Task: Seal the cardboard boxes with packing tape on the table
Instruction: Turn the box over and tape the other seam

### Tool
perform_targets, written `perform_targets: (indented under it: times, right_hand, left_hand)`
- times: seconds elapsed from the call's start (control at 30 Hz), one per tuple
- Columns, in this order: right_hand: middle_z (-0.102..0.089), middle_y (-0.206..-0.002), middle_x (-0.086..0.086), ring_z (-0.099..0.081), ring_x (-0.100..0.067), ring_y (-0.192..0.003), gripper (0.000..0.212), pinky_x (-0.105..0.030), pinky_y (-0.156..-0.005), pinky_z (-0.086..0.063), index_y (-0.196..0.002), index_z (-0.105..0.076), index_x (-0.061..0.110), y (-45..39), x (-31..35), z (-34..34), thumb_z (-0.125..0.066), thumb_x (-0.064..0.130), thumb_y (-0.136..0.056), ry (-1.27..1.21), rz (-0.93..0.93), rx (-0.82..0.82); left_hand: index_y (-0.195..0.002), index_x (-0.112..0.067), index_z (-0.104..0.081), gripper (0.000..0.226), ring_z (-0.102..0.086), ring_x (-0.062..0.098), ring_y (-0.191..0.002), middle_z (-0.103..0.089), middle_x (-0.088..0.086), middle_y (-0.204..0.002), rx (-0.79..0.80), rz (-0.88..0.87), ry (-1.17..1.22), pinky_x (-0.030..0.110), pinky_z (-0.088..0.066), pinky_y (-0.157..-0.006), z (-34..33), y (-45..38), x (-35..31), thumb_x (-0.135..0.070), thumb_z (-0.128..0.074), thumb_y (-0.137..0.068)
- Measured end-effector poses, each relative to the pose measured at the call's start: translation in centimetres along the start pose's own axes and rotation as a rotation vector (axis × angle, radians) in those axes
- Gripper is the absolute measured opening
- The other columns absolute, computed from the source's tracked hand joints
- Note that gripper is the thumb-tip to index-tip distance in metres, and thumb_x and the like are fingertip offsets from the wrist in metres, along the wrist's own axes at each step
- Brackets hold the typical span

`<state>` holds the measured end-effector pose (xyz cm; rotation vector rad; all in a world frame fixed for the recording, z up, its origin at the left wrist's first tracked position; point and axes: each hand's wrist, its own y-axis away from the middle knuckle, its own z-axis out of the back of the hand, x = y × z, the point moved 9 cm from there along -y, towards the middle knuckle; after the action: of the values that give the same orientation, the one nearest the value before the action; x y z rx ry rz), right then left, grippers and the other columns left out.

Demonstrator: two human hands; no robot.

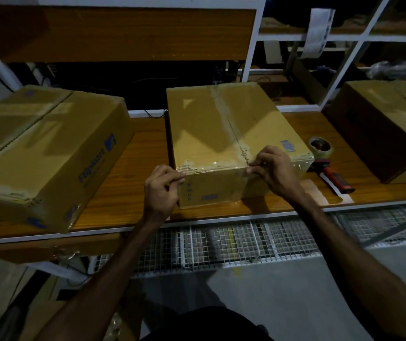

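A closed cardboard box (211, 129) stands in the middle of the wooden table (145, 153), with clear tape running down its top seam. A strip of clear tape (209, 166) lies along the box's near top edge. My left hand (164, 188) pinches the strip's left end at the near left corner. My right hand (274, 169) presses its fingertips on the tape where the seam meets the near edge. A tape dispenser (326, 158) with a red handle lies on the table just right of the box.
A larger printed cardboard box (42, 153) sits at the left, overhanging the table's front edge. Another box (388, 124) stands at the right. White shelving (251, 45) rises behind. Wire mesh (234, 242) hangs below the table's front edge.
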<state>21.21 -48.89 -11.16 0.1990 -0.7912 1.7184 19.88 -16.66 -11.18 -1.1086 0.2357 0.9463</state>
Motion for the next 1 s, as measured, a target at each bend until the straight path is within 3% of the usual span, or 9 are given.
perform_targets:
  times: [0.27,0.4,0.47,0.63,0.7,0.8,0.9,1.0]
  right_hand:
    - [-0.063,-0.096,0.004,-0.058,-0.021,-0.096,0.026,-0.055,-0.080,-0.053,-0.090,-0.076,0.025,1.3,-8.1,6.7,-0.083,0.049,-0.081,0.079,-0.085,-0.042]
    - [-0.059,-0.102,0.000,-0.061,-0.029,-0.103,0.024,-0.056,-0.083,-0.058,-0.083,-0.070,0.037,2.1,-11.8,8.3,-0.092,0.031,-0.078,-0.079,-0.242,-0.077]
    - [-0.058,-0.107,-0.004,-0.062,-0.029,-0.105,0.025,-0.052,-0.083,-0.061,-0.082,-0.070,0.035,2.2,-12.2,8.4,-0.093,0.027,-0.077,-0.150,-0.260,-0.094]
    - [-0.057,-0.125,-0.007,-0.061,-0.030,-0.120,0.032,-0.054,-0.091,-0.062,-0.092,-0.074,0.028,2.9,-15.0,7.9,-0.096,0.039,-0.072,-0.269,-0.345,-0.138]
    - [-0.062,-0.128,-0.011,-0.066,-0.029,-0.119,0.039,-0.050,-0.089,-0.064,-0.096,-0.074,0.022,3.0,-15.7,7.5,-0.095,0.045,-0.072,-0.371,-0.351,-0.138]
    - [-0.062,-0.130,-0.012,-0.068,-0.025,-0.119,0.041,-0.039,-0.089,-0.065,-0.101,-0.072,0.011,3.2,-15.3,7.3,-0.092,0.035,-0.073,-0.445,-0.338,-0.135]
    - [-0.067,-0.129,-0.014,-0.067,-0.028,-0.123,0.036,-0.053,-0.096,-0.062,-0.107,-0.075,0.014,3.9,-16.2,7.0,-0.092,0.031,-0.080,-0.526,-0.338,-0.195]
    - [-0.067,-0.131,-0.004,-0.065,-0.021,-0.126,0.030,-0.054,-0.100,-0.060,-0.114,-0.077,0.013,4.9,-16.9,6.4,-0.085,0.021,-0.086,-0.607,-0.413,-0.299]
  left_hand:
    - [-0.099,0.001,-0.080,0.016,-0.066,0.026,-0.083,-0.070,0.010,-0.090,-0.022,-0.007,-0.039,0.044,-0.057,-0.068,0.2,0.0,-0.5,0.008,-0.076,-0.085]
    - [-0.098,0.000,-0.080,0.023,-0.066,0.024,-0.083,-0.071,0.010,-0.092,-0.030,0.027,-0.049,0.036,-0.058,-0.071,0.1,0.0,-0.6,0.015,-0.078,-0.081]
    - [-0.098,-0.001,-0.079,0.023,-0.066,0.023,-0.084,-0.071,0.010,-0.093,-0.042,0.049,-0.050,0.030,-0.057,-0.072,0.1,0.1,-0.7,0.016,-0.077,-0.081]
    - [-0.094,0.001,-0.080,0.021,-0.067,0.023,-0.083,-0.071,0.011,-0.092,-0.064,0.077,-0.064,0.023,-0.055,-0.073,0.0,0.1,-1.0,0.016,-0.078,-0.080]
    - [-0.094,0.000,-0.080,0.021,-0.067,0.023,-0.083,-0.071,0.011,-0.091,-0.079,0.087,-0.057,0.028,-0.056,-0.072,0.0,0.1,-1.1,0.016,-0.078,-0.080]
    - [-0.093,-0.001,-0.080,0.022,-0.067,0.023,-0.084,-0.071,0.011,-0.091,-0.106,0.121,-0.047,0.034,-0.057,-0.072,0.0,0.3,-0.8,0.016,-0.077,-0.080]
    - [-0.094,-0.002,-0.080,0.022,-0.068,0.022,-0.086,-0.071,0.009,-0.092,-0.138,0.162,-0.030,0.041,-0.060,-0.072,-0.1,0.7,-0.3,0.016,-0.076,-0.080]
    - [-0.095,-0.004,-0.081,0.023,-0.069,0.021,-0.089,-0.071,0.007,-0.093,-0.178,0.219,-0.004,0.045,-0.061,-0.074,-0.3,1.1,0.0,0.015,-0.074,-0.082]
